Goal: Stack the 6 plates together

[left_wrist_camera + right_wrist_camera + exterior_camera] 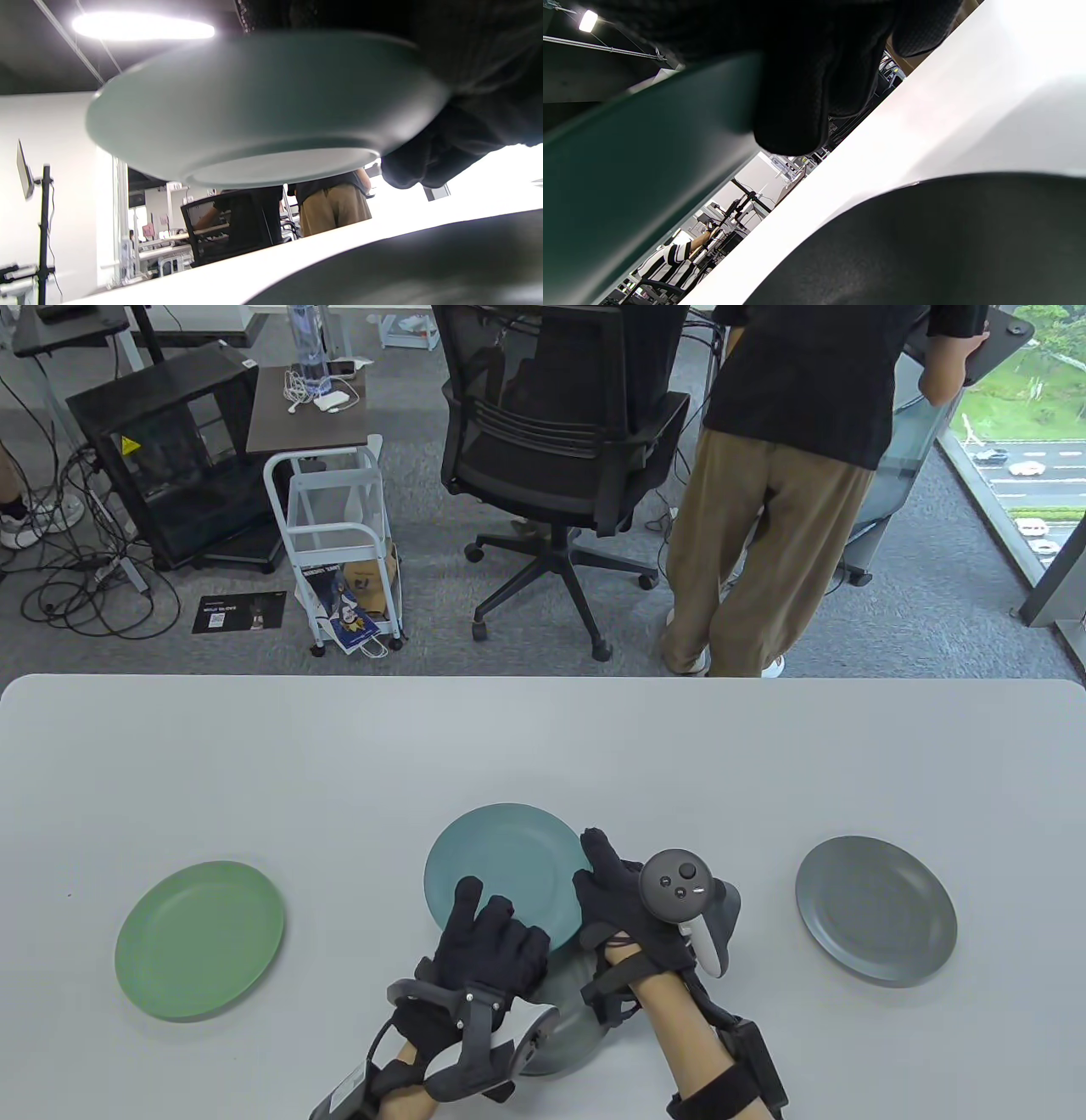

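Note:
Both hands hold a teal plate (501, 869) in the air above the table. My left hand (488, 937) grips its near edge and my right hand (607, 891) grips its right edge. From below, the plate's underside fills the left wrist view (263, 110) and shows in the right wrist view (628, 178). A grey plate (568, 1018) lies on the table beneath the hands, largely hidden by them; it also shows in the left wrist view (424, 262) and the right wrist view (946, 241). A green plate (199, 937) lies at the left and a dark grey plate (876, 909) at the right.
The white table (543, 746) has its far edge toward an office chair (560, 449) and a standing person (789, 475) on the floor beyond. A small cart (339, 543) stands beyond the far left of the table.

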Demonstrator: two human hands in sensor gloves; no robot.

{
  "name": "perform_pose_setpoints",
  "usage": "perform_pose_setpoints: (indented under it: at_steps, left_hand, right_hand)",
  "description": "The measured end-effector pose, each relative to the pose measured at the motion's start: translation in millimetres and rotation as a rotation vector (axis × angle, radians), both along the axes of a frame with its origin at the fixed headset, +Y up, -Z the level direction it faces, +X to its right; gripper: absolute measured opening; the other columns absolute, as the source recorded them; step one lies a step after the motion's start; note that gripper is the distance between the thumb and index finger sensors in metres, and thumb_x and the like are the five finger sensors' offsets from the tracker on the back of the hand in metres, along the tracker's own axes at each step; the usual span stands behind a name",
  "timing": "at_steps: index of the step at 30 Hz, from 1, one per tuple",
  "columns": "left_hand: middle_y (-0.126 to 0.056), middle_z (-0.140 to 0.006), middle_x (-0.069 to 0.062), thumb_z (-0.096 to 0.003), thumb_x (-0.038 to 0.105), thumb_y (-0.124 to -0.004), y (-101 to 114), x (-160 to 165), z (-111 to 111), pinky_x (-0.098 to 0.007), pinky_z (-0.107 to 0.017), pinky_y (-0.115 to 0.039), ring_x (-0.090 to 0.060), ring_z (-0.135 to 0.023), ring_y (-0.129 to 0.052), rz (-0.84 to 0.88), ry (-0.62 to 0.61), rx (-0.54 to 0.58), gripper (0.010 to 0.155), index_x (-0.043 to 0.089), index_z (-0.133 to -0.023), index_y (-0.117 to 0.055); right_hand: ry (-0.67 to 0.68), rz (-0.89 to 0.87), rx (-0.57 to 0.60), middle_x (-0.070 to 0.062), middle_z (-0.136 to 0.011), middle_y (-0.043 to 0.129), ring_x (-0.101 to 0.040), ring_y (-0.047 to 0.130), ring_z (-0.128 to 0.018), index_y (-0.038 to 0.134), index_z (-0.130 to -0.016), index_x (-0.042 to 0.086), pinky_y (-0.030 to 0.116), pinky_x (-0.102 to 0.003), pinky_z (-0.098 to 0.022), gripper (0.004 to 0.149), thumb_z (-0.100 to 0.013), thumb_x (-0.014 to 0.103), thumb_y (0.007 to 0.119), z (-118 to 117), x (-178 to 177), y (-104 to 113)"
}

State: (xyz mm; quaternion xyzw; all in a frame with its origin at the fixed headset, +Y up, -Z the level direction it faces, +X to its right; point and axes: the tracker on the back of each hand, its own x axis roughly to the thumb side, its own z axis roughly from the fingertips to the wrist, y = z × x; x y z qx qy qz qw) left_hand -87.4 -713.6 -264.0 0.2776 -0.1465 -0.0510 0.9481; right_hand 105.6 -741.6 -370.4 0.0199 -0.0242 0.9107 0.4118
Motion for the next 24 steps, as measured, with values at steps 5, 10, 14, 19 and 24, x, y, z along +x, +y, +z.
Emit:
perform_pose_setpoints:
  at_steps: [5, 10, 14, 19, 24]
  left_hand:
    - [-0.095, -0.078, 0.020, -0.0273, 0.067, -0.075, 3.8, -12.8, -5.0, -0.046, -0.092, -0.029, -0.004, -0.096, -0.077, 0.091, 0.013, -0.059, 0.056, 0.045, -0.079, -0.084]
    - [-0.093, -0.083, 0.021, -0.0289, 0.065, -0.075, 6.6, -39.3, -16.7, -0.046, -0.092, -0.026, -0.004, -0.099, -0.074, 0.197, 0.128, -0.100, 0.056, 0.046, -0.081, -0.082]
    - [-0.091, -0.086, 0.020, -0.0303, 0.064, -0.075, 4.9, -65.5, -27.5, -0.045, -0.092, -0.024, -0.005, -0.101, -0.071, 0.293, 0.245, -0.146, 0.056, 0.046, -0.083, -0.080]
    - [-0.087, -0.091, 0.020, -0.0315, 0.063, -0.076, -7.5, -98.4, -41.9, -0.045, -0.093, -0.022, -0.005, -0.103, -0.068, 0.337, 0.437, -0.201, 0.056, 0.047, -0.085, -0.078]
    - [-0.085, -0.093, 0.020, -0.0318, 0.064, -0.077, -18.1, -123.8, -51.3, -0.045, -0.092, -0.022, -0.007, -0.104, -0.067, 0.336, 0.628, -0.234, 0.059, 0.047, -0.088, -0.075]
  right_hand:
    - [0.003, 0.050, -0.007, 0.003, -0.065, 0.097, -0.023, 0.078, -0.084, 0.058, -0.102, 0.017, 0.049, -0.055, -0.075, 0.052, -0.055, 0.034, 0.072, -1.0, 4.5, -2.1]
    - [0.039, 0.075, -0.027, 0.002, -0.067, 0.096, -0.024, 0.076, -0.086, 0.058, -0.102, 0.019, 0.047, -0.055, -0.075, 0.051, -0.055, 0.032, 0.071, -0.2, 6.7, -4.1]
    - [0.063, 0.094, -0.019, 0.002, -0.067, 0.096, -0.024, 0.075, -0.086, 0.059, -0.102, 0.021, 0.047, -0.055, -0.075, 0.050, -0.055, 0.031, 0.070, 2.1, 9.2, -5.2]
    - [0.101, 0.165, 0.012, 0.002, -0.067, 0.096, -0.024, 0.075, -0.087, 0.060, -0.102, 0.023, 0.046, -0.056, -0.075, 0.049, -0.055, 0.031, 0.070, 4.7, 10.7, -3.2]
    - [0.152, 0.193, 0.003, 0.002, -0.068, 0.096, -0.024, 0.074, -0.087, 0.061, -0.101, 0.025, 0.045, -0.056, -0.076, 0.048, -0.055, 0.030, 0.069, 4.1, 11.8, -6.0]
